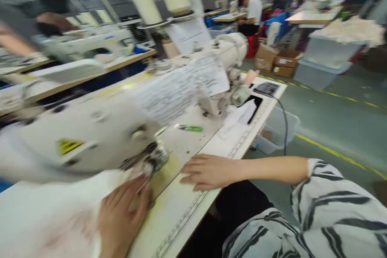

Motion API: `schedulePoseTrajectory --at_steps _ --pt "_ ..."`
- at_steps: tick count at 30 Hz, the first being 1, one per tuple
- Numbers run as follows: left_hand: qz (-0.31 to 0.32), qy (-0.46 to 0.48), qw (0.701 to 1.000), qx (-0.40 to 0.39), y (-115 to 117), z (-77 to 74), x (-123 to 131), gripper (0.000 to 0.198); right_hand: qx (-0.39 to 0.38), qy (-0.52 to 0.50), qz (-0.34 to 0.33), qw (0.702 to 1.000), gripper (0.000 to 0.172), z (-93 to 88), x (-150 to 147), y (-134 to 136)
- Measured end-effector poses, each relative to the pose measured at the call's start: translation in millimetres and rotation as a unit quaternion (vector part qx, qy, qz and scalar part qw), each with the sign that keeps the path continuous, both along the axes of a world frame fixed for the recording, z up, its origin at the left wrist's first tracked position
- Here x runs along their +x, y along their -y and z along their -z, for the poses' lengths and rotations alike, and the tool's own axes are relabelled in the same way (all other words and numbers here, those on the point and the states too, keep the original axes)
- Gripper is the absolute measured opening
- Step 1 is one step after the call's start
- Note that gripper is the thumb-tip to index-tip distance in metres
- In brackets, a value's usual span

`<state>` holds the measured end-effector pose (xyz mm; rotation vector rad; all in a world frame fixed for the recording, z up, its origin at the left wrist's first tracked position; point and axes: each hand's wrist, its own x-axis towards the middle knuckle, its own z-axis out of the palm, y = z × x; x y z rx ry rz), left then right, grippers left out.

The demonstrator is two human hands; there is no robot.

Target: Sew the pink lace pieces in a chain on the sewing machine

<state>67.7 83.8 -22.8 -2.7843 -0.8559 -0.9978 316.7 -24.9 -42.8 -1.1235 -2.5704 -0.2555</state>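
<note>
A white sewing machine [99, 129] stands on a pale worktable [187, 209], its needle foot [154, 157] near the middle. My left hand [123, 213] lies flat, fingers stretched, on white fabric [54, 213] just in front of the needle foot. My right hand [208, 171] rests flat and open on the table to the right of the needle, holding nothing. A striped sleeve [326, 209] covers my right arm. The picture is smeared by motion.
A printed paper sheet [181, 88] hangs on the machine. Green snips [192, 128] and a black phone [255, 107] lie farther along the table. Thread cones [142, 0] stand behind. Cardboard boxes [275, 62], a grey bin [326, 58] and other workers are across the aisle.
</note>
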Motion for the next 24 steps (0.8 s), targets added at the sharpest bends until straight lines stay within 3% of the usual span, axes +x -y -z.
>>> schedulePoseTrajectory --at_steps 1,3,6,12,16,19,22,24 --pt "-0.037 -0.007 0.999 0.014 4 1.3 -5 0.020 -0.009 -0.023 -0.004 1.000 0.045 0.4 0 1" --pt "-0.103 -0.026 0.994 -0.033 9 1.4 -9 0.030 -0.032 -0.067 0.001 0.997 0.041 1.4 -2 4" --pt "-0.197 -0.061 0.977 -0.049 4 -0.8 -10 0.035 -0.031 -0.091 0.016 0.995 0.039 5.7 -6 5" --pt "-0.281 -0.161 0.941 -0.098 -52 -7.9 2 0.020 0.031 -0.095 -0.014 0.995 0.037 19.9 -13 4" --pt "-0.318 -0.160 0.928 -0.107 -83 -20.5 2 0.019 0.039 -0.095 -0.042 0.994 0.044 26.9 -12 1" --pt "-0.309 -0.153 0.934 -0.091 -66 -28.5 -13 0.020 0.038 -0.087 -0.060 0.994 0.049 35.8 -9 -3" --pt "-0.306 -0.141 0.939 -0.065 -18 -30.6 -41 0.031 0.065 -0.072 -0.070 0.993 0.050 48.6 -6 -8" --pt "-0.350 -0.065 0.934 -0.031 15 -28.8 -66 0.040 0.101 -0.076 -0.080 0.989 0.050 56.4 -4 -11"
